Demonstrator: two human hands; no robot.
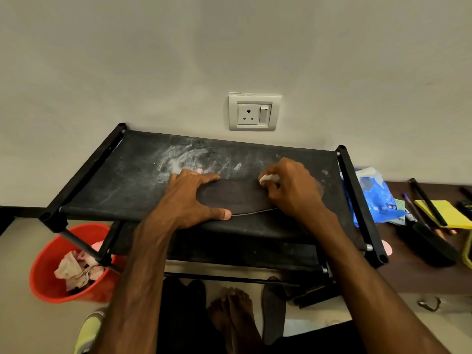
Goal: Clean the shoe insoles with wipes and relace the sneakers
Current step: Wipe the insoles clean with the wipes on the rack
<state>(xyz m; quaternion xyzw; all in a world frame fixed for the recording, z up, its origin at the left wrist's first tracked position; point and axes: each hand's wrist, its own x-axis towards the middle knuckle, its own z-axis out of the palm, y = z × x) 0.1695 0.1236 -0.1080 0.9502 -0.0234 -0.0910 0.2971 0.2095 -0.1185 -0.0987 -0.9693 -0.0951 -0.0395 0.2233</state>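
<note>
Insole (231, 198) flat on dusty black rack shelf (132, 175); white wall (153, 60) behind.

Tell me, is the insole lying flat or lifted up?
Flat. The insole lies on the rack's top shelf; the left hand presses it down, the right hand holds a wipe against it.

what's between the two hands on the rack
In the head view, only the bare middle of the insole lies between them, flat on the rack. The left hand presses one end; the right hand holds a wipe.
</note>
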